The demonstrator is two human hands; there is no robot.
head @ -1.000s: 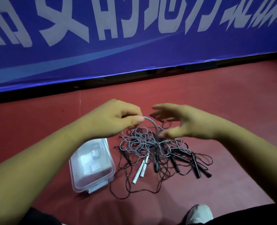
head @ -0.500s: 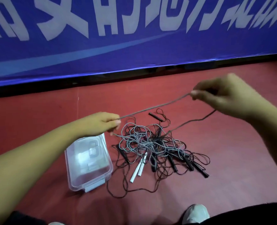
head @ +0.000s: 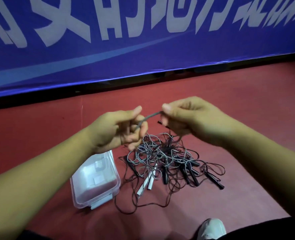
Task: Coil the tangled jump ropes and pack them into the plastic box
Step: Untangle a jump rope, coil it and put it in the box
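Note:
A tangled heap of jump ropes point(head: 167, 158), grey and dark cords with white and black handles, lies on the red floor. A short stretch of grey rope point(head: 150, 117) runs between my two hands above the heap. My left hand point(head: 119, 130) holds one end of it in curled fingers. My right hand point(head: 186, 118) pinches the other end between thumb and fingers, with dark cord trailing down from it into the heap. The clear plastic box point(head: 84, 200), its lid closed, sits on the floor left of the heap, below my left wrist.
A blue banner with white characters point(head: 143, 40) stands along the far edge of the red floor point(head: 247, 104). A white shoe point(head: 212, 229) shows at the bottom right, just near the heap's front.
My right hand, stretched out far to the right half a second ago, has come back in beside my left hand. The rope span between them is now short. My left hand rose slightly.

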